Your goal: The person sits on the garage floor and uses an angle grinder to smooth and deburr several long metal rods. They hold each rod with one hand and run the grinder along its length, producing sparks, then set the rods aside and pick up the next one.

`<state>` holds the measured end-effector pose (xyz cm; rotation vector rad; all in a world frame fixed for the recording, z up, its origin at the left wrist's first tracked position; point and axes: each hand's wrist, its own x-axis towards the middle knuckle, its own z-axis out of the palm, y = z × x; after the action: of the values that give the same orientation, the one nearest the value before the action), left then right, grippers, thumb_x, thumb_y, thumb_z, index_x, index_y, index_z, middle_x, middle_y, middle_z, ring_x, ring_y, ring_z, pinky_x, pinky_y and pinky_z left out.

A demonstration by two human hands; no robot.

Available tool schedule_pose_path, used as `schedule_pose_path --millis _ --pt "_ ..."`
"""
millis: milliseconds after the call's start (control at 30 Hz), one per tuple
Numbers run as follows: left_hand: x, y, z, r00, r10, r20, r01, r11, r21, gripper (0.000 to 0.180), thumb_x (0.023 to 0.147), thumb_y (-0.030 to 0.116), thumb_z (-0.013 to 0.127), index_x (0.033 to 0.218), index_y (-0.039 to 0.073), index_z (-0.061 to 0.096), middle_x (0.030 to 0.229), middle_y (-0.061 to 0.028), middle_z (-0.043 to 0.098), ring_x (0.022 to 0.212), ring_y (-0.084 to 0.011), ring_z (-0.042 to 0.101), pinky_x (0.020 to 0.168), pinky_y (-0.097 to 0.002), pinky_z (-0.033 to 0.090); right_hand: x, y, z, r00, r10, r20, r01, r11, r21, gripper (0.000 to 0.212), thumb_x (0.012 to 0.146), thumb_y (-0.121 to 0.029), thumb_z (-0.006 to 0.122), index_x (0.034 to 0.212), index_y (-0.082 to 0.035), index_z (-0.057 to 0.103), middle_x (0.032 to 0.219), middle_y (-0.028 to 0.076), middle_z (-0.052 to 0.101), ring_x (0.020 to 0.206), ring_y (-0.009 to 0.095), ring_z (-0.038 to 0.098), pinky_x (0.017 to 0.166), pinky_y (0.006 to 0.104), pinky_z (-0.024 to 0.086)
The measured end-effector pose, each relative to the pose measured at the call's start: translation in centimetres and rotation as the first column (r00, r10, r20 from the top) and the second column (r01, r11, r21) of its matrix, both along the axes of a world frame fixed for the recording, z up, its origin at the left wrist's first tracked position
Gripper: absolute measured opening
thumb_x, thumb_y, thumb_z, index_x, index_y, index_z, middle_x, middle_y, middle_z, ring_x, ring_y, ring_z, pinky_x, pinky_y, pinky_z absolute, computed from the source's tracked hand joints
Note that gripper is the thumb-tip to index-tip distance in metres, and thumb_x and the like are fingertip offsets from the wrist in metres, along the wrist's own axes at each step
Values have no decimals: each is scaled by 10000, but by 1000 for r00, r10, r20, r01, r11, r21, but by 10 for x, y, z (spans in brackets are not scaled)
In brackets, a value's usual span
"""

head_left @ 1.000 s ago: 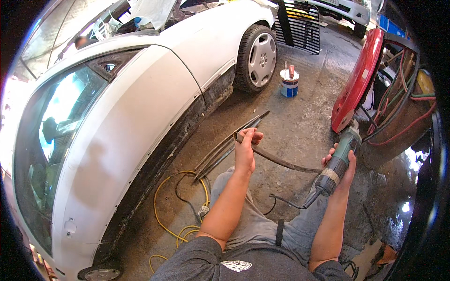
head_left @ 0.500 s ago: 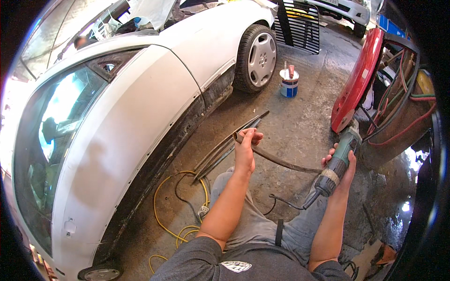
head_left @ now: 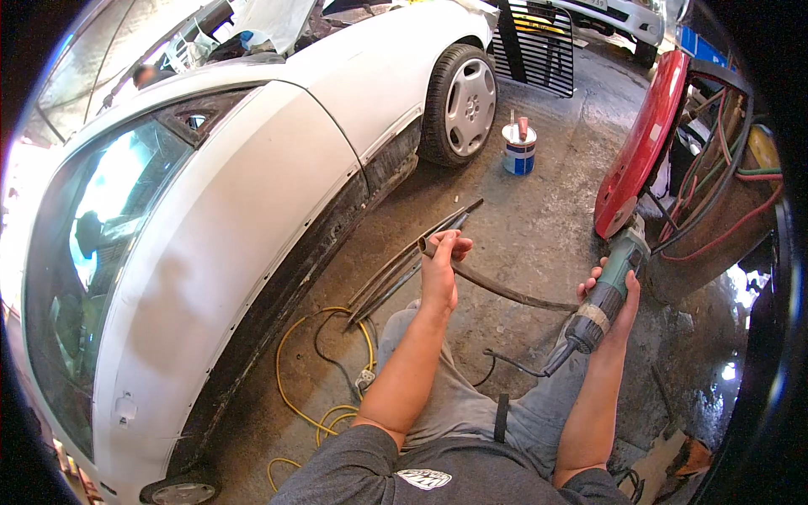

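Observation:
In my left hand (head_left: 444, 261), closed with its fingers pinched, is one end of a long dark curved strip (head_left: 513, 293). This strip bends away to the right, and its far end meets the side of a green and black angle grinder (head_left: 608, 290). My right hand (head_left: 621, 299) is wrapped round the grinder's body from beneath. The grinder's head points up and away, near the lower end of a red car panel (head_left: 644, 143); I cannot tell whether they touch. A black cord trails from the grinder's near end over my leg.
A white car (head_left: 236, 202) stands along the left, with its wheel (head_left: 471, 105) ahead. Several dark strips (head_left: 404, 268) and a yellow cable (head_left: 282, 370) lie on the floor. Further off are a blue and white can (head_left: 519, 151) and a black grille (head_left: 534, 50).

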<state>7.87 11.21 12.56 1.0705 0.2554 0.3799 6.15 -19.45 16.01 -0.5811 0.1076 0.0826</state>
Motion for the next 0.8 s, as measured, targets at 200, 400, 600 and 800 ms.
schedule_pose_path --millis 200,400,600,800 --pt "0 0 0 1000 3 4 -3 1000 5 218 1057 278 604 1101 67 638 950 -79 747 903 -153 640 873 -344 465 0 -1 0 1000 11 -1 -11 1000 3 616 960 -510 669 1322 -30 535 998 97 678 844 197 701 838 397 604" --pt "0 -1 2 1000 -1 1 1 1000 18 227 1055 286 602 1099 66 638 953 -80 748 909 -154 633 876 -342 461 0 -1 0 1000 14 -1 -14 1000 3 616 958 -507 673 1324 -31 533 1000 98 678 849 198 704 842 394 606" --pt "0 -1 1 1000 0 4 0 1000 9 228 1055 286 600 1102 66 637 955 -80 749 914 -156 636 876 -340 461 1 -2 0 1000 20 -2 -20 1000 3 624 955 -513 676 1321 -29 533 998 99 678 850 198 704 838 391 604" --pt "0 -1 -1 1000 -9 5 9 1000 -3 226 1058 286 598 1110 70 634 956 -80 750 919 -155 646 879 -340 462 0 -1 0 1000 4 -12 -4 1000 -1 629 951 -515 679 1317 -27 530 994 100 679 847 200 703 827 392 603"
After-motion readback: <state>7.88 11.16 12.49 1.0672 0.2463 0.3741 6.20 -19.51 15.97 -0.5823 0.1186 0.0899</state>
